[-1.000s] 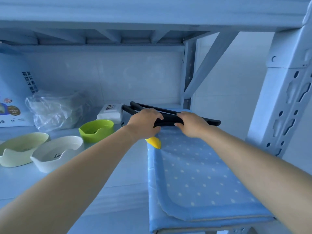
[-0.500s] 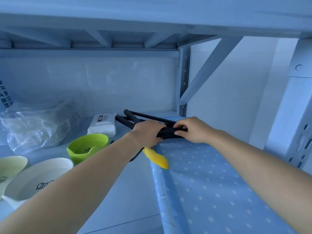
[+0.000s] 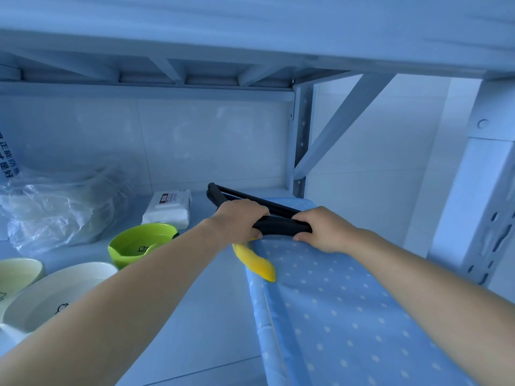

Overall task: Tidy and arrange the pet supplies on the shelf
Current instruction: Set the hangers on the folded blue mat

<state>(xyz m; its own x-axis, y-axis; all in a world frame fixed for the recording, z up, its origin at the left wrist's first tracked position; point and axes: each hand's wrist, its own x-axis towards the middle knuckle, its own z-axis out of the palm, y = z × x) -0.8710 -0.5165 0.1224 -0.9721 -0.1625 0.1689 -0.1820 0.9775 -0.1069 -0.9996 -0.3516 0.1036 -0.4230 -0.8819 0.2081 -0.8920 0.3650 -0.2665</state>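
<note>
Pale metal shelf (image 3: 195, 316) under a low upper deck, white tiled wall behind, diagonal brace at the right rear. Blue polka-dot mat (image 3: 348, 316) lies along the right side of the shelf, running from the near edge toward the back. Black folded tool (image 3: 281, 227) with long paired arms sits across the far end of the mat, its hinge end pointing back-left. Left hand (image 3: 239, 221) is clenched over the tool's left part, fingers curled under; right hand (image 3: 320, 228) grips its right end, thumb and fingertips pressed at the mat's surface. Both hands are close together, the tool's thick bar showing between them. Yellow piece (image 3: 256, 263) sticks out below the left hand and rests on the mat's left border; whether it belongs to the tool cannot be told. Left of the hands: green bowl (image 3: 139, 246), two pale bowls (image 3: 55, 296) at the near-left, white packet (image 3: 170, 210) behind the green bowl, crumpled clear plastic bag (image 3: 55, 210) at the far left.
</note>
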